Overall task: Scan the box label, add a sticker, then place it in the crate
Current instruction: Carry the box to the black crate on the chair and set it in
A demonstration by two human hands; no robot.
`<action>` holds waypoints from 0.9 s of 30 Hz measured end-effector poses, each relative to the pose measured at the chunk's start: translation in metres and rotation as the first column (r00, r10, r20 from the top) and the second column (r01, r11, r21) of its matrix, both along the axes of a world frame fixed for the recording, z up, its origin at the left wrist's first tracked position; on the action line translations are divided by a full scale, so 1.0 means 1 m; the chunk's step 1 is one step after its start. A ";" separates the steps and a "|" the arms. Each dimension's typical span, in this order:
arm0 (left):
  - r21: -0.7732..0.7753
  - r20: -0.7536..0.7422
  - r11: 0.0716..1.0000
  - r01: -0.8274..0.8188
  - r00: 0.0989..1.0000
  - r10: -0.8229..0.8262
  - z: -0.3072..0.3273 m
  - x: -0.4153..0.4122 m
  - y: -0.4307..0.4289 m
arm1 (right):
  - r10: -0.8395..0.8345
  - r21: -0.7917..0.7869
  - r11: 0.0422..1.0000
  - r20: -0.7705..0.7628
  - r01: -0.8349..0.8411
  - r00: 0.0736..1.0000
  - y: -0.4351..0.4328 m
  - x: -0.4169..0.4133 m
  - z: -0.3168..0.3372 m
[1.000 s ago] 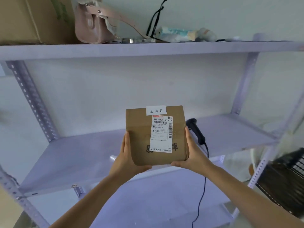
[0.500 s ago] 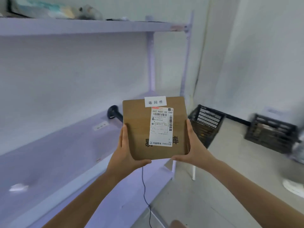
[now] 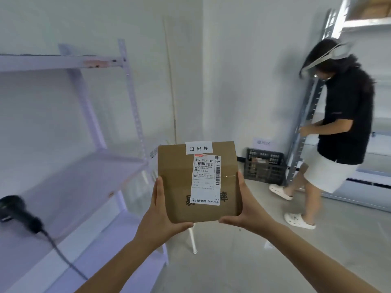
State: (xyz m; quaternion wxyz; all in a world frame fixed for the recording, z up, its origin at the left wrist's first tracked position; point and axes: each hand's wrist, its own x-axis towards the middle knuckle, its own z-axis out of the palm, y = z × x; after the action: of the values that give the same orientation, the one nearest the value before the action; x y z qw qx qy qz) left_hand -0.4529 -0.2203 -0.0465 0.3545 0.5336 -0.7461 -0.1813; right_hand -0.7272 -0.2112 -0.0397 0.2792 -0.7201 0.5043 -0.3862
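Observation:
I hold a brown cardboard box [image 3: 177,178] in front of me at mid-frame, its face toward me. A white shipping label [image 3: 206,179] with barcodes covers its middle, and a small white sticker [image 3: 198,148] with black characters sits on its top edge. My left hand [image 3: 160,212] grips the box's left side and lower corner. My right hand [image 3: 247,208] grips its right side and lower corner. A black plastic crate [image 3: 265,166] stands on the floor against the far wall, behind and right of the box.
A white metal shelf rack [image 3: 88,170] runs along my left; a black corded scanner [image 3: 17,210] lies on its middle shelf. A person in a black top and white shorts [image 3: 342,132] stands at a second rack on the right, beside the crate. Grey floor lies between.
My view has swung right, away from the shelf toward the room's corner. The box stays held in both hands the same way. The crate and a standing person have come into view.

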 end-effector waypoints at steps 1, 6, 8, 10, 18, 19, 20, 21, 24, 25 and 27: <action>-0.003 -0.002 1.000 0.003 1.000 -0.003 -0.001 -0.016 -0.009 | -0.004 0.006 1.000 -0.003 0.004 1.000 -0.007 -0.016 -0.002; 0.015 -0.060 1.000 0.000 0.998 0.001 -0.009 -0.097 -0.052 | -0.014 0.009 1.000 -0.035 0.014 0.999 -0.051 -0.100 -0.001; 0.030 -0.061 0.999 -0.026 0.998 0.028 -0.014 -0.120 -0.062 | 0.002 0.003 1.000 -0.044 -0.002 0.999 -0.067 -0.121 0.001; 0.048 -0.052 0.997 -0.060 0.997 0.063 -0.018 -0.135 -0.068 | 0.032 0.014 0.999 -0.053 -0.031 0.998 -0.080 -0.136 0.001; 0.086 -0.055 0.984 -0.158 0.985 0.163 -0.032 -0.155 -0.093 | 0.145 0.079 0.987 -0.059 -0.140 0.988 -0.130 -0.153 -0.011; 0.092 -0.054 0.981 -0.169 0.983 0.174 -0.034 -0.156 -0.098 | 0.156 0.085 0.985 -0.053 -0.151 0.986 -0.138 -0.154 -0.014; 0.098 -0.054 0.979 -0.178 0.981 0.184 -0.036 -0.158 -0.104 | 0.164 0.089 0.983 -0.051 -0.159 0.985 -0.147 -0.156 -0.016; 0.103 -0.053 0.977 -0.188 0.980 0.194 -0.039 -0.159 -0.111 | 0.169 0.091 0.982 -0.051 -0.164 0.984 -0.156 -0.157 -0.018; 0.119 -0.061 0.968 -0.222 0.971 0.230 -0.046 -0.166 -0.138 | 0.186 0.086 0.980 -0.052 -0.181 0.981 -0.191 -0.163 -0.025; 0.124 -0.068 0.965 -0.231 0.968 0.240 -0.048 -0.169 -0.149 | 0.196 0.083 0.978 -0.052 -0.192 0.979 -0.205 -0.165 -0.028; 0.134 -0.077 0.958 -0.254 0.961 0.265 -0.054 -0.175 -0.173 | 0.235 0.073 0.970 -0.045 -0.231 0.971 -0.237 -0.168 -0.032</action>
State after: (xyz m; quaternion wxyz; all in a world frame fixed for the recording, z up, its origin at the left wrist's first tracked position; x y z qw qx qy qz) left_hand -0.6275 -0.3936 -0.1005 0.3762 0.6386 -0.6396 -0.2037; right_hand -0.8949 -0.4485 -0.0720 0.3333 -0.7745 0.4363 -0.3141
